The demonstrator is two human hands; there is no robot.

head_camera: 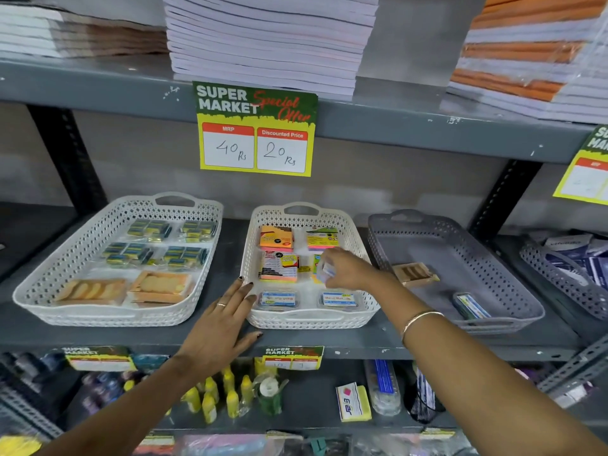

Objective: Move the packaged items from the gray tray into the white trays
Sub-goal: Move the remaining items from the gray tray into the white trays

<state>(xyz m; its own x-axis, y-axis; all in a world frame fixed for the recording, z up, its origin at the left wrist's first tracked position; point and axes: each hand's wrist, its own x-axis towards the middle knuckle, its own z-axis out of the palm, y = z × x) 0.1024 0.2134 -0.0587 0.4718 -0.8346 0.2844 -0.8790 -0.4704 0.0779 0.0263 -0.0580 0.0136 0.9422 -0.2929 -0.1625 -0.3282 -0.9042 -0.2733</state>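
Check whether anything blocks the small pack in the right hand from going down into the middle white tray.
Nothing visible blocks it. The right hand holds the small pack above the middle white tray, over its right side. Sticky note packs lie beneath and beside it, with two clear boxes along the front.

Around the middle white tray (360, 301), I see bare shelf (227, 258) on its left; the gray tray (526, 311) crowds its right, with 2 packs (416, 274) inside.

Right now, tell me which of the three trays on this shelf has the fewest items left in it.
The gray tray on the right: only two items remain in it, a brown packet and a small box. Both white trays hold many more.
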